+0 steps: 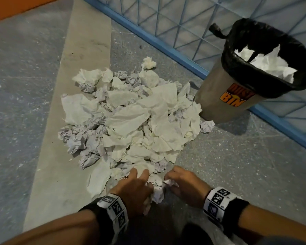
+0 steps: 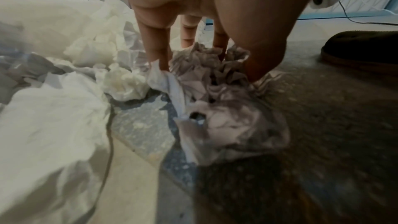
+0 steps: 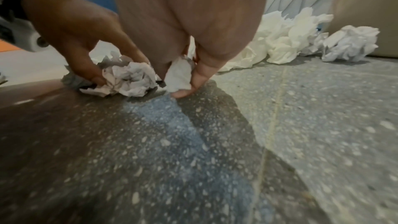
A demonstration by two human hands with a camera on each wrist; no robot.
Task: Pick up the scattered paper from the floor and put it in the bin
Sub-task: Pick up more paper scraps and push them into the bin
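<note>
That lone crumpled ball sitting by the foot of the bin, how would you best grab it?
Judging by its shape, come from above and close fingers around the whole crumpled ball. It is a compact wad with no handle, and the bin blocks its far side, so top or near side is free.

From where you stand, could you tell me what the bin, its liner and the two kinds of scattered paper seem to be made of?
The bin looks like smooth matte plastic, grey-beige with a printed label. Its liner seems thin glossy black plastic film, knotted at the rim. The flat white sheets look like soft tissue, faintly embossed. The greyish balls look like stiffer writing paper, sharply creased with faint lines.
</note>
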